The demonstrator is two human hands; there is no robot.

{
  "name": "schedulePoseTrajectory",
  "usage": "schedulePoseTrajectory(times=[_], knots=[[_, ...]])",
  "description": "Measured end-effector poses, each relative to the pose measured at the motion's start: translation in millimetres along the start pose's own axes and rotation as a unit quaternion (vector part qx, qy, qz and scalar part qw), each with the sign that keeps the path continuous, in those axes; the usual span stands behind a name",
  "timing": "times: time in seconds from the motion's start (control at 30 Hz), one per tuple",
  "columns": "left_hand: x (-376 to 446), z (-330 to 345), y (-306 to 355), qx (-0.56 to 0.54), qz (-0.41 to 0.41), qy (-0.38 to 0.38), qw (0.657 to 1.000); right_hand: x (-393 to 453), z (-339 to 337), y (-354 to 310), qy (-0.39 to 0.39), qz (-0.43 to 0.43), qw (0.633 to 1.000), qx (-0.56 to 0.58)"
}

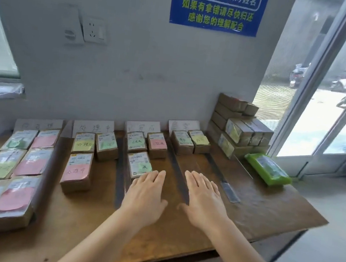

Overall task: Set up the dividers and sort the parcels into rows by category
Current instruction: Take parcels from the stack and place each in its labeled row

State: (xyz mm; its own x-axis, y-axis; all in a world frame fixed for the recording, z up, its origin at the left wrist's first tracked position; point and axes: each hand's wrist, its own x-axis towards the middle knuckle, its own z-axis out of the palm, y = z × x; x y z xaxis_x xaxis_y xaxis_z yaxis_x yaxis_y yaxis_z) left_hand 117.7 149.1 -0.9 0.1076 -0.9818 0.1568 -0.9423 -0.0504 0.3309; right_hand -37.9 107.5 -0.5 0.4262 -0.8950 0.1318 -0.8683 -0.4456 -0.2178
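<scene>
On the wooden tabletop (267,209), dark metal divider strips (178,173) split four rows of small taped cardboard parcels (76,175) under handwritten label cards (93,128) along the wall, with an unsorted stack of parcels (240,128) at the tabletop's far right corner. The parcels look light, stiff and slightly slick with tape, best taken by their two long sides, while the thin strips would need lifting by an edge. Both the left hand (148,195) and right hand (204,201) lie flat and released, holding nothing, near the tabletop's middle; the leftmost card's writing is illegible and the nearest left parcels are cut off.
</scene>
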Motion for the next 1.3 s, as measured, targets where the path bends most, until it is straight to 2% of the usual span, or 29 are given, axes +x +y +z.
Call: schedulePoseTrajectory(times=[0.27,0.47,0.77,1.03,1.3], knots=[[32.7,30.6,105.5,-0.015,0.051,0.001,0.999,-19.4,-45.7,103.7,0.012,0.043,0.999,0.011],[72.4,41.0,154.7,-0.019,0.09,0.005,0.996,-15.5,-69.4,157.4,0.026,0.075,0.996,0.025],[169.6,68.9,189.1,-0.043,0.125,-0.002,0.991,38.5,-79.1,228.6,0.045,0.126,0.991,0.032],[265.1,84.8,206.9,-0.095,0.124,-0.012,0.988,112.6,-86.5,280.3,0.038,0.151,0.987,0.039],[320.6,112.3,218.3,-0.138,0.067,-0.041,0.987,170.2,-74.0,320.0,0.038,0.153,0.985,0.064]])
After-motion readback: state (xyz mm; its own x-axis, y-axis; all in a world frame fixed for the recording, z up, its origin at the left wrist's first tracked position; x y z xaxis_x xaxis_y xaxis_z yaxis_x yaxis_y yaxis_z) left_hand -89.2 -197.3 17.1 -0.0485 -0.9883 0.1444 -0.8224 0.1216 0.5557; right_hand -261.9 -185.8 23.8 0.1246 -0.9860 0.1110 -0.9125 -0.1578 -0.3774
